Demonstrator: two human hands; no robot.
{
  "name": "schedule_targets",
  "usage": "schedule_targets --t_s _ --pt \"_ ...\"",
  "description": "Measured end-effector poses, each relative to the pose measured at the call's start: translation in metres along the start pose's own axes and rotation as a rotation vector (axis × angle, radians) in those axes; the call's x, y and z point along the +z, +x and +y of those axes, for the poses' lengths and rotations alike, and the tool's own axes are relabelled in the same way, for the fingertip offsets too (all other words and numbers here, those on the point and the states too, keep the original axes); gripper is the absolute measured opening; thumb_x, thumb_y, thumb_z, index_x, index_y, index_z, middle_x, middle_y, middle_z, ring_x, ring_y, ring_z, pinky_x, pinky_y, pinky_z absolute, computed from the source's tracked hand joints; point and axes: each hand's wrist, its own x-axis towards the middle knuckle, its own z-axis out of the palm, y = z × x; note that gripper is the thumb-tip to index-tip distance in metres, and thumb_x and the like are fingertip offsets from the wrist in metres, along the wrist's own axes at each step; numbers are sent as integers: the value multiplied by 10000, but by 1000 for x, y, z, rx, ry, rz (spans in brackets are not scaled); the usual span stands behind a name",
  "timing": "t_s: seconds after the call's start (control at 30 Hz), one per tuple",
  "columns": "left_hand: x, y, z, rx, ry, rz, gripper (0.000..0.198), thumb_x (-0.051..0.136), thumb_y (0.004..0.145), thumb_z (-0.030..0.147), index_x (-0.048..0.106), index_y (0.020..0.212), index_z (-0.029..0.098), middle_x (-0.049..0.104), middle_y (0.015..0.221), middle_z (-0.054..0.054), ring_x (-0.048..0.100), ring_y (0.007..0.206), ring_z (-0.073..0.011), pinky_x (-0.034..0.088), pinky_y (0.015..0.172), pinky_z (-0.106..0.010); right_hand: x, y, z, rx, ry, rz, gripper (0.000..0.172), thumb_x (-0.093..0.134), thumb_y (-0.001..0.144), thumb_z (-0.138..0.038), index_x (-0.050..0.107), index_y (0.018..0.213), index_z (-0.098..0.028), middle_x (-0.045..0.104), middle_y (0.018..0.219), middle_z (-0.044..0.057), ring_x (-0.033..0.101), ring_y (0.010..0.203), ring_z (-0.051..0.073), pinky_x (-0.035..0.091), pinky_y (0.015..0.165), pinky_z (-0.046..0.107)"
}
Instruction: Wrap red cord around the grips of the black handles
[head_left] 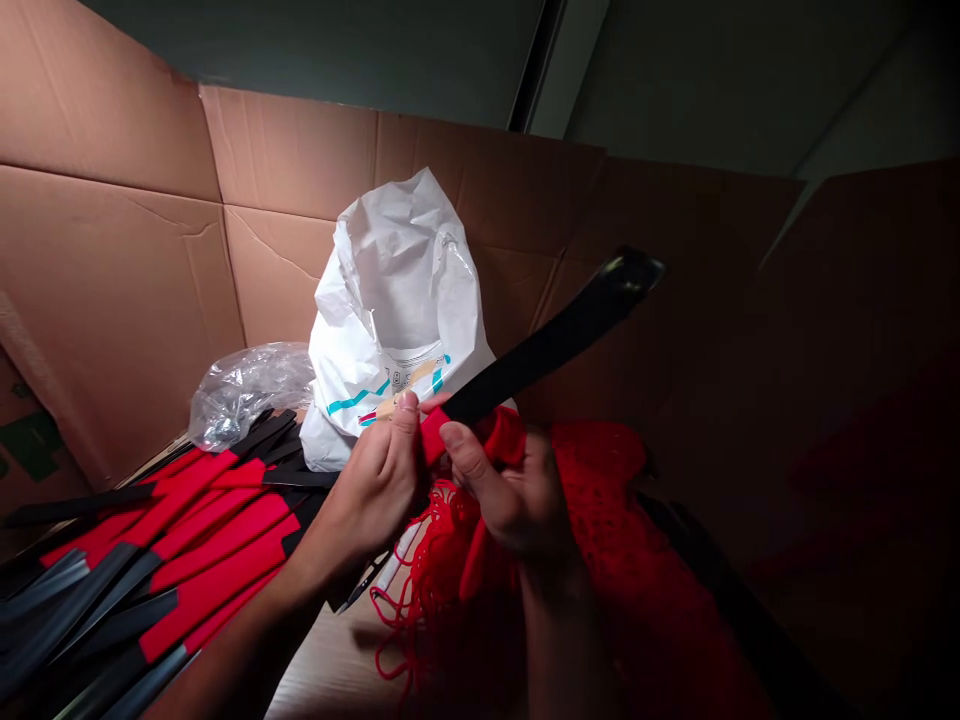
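In a corner lined with brown cardboard (112,300), a person's left hand (373,480) and right hand (510,490) meet over a flat black strip (547,345). The strip is held up at a slant, its far end pointing up and to the right, with a glossy tip catching the light, and its near end covered by a red sleeve (433,437). The left hand's fingers (406,420) are closed in a tight pinch on the strip at the edge of the sleeve. The right hand's fingers (459,450) are also closed, pressing on the red end from the other side, and that hand sits in a bunched mass of red mesh fabric (600,500). Loose red threads (394,640) trail from the fabric onto a pale flat surface (330,670). Just left of the hands lies a heap of similar black strips with red sleeves (202,530), overlapping at various angles. Behind the heap, a crumpled clear plastic bag (247,395) sits beside a white plastic sack (397,300) with teal markings, which stands against the cardboard.
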Motion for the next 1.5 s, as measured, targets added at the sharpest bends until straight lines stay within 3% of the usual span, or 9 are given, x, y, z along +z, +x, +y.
schedule_targets --t_s 0.23,0.33,0.57,0.8,0.93,1.07,1.2,1.37,1.5 --pt "0 -10 16 17 -19 -207 478 571 1063 613 595 867 178 420 690 56 336 559 -73 262 476 -202 -8 -2 -1 16 113 67 332 655 1062 -511 759 966 -212 347 553 -77 281 479 84 232 452 272" --pt "3 -11 21 56 43 -180 421 582 1076 549 653 930 160 482 727 38 401 595 -79 339 516 -200 -11 -4 -5 7 79 85 346 675 1043 -521 755 901 -216 342 533 -72 281 459 90 238 438 284" --pt "9 -14 23 187 272 -77 513 552 1081 539 608 736 164 515 666 14 449 614 -102 369 562 -236 -12 -5 -12 -12 -21 111 308 715 1000 -520 819 918 -242 370 531 -54 288 454 115 403 476 319" --pt "18 -21 11 339 379 -23 256 669 1051 442 720 1029 192 637 889 -18 529 790 -139 429 694 -258 -1 -7 -12 5 31 341 340 740 955 -535 824 891 -212 512 546 -15 530 521 168 556 580 351" --pt "18 -16 15 263 286 -99 348 626 1073 471 690 909 171 558 774 10 444 705 -114 363 612 -246 0 -8 -14 -55 40 329 255 730 969 -441 821 886 -218 641 668 17 612 609 167 613 697 365" --pt "17 -13 16 116 56 -202 496 591 1070 571 595 785 164 417 679 46 341 606 -81 272 525 -229 -2 -9 -13 -47 40 277 206 733 951 -417 826 943 -233 609 624 -11 532 529 140 504 522 294" --pt "17 -14 15 -2 -78 -243 555 562 1067 621 526 740 174 366 656 57 269 534 -56 184 460 -221 -1 -9 -14 -65 59 266 184 733 947 -394 822 919 -235 655 683 4 611 610 156 573 622 315" --pt "13 -15 20 -107 -196 -318 518 564 1060 626 597 799 180 387 613 60 279 484 -57 192 435 -212 3 -14 -22 3 71 299 249 699 994 -452 799 938 -231 575 566 -35 512 439 110 446 413 238" --pt "8 -21 20 -171 -116 -234 521 579 1019 693 707 1044 189 572 691 12 430 529 -96 331 487 -232 -2 -15 -20 -30 17 303 280 669 1025 -480 790 995 -230 553 563 -42 481 403 104 364 353 222"
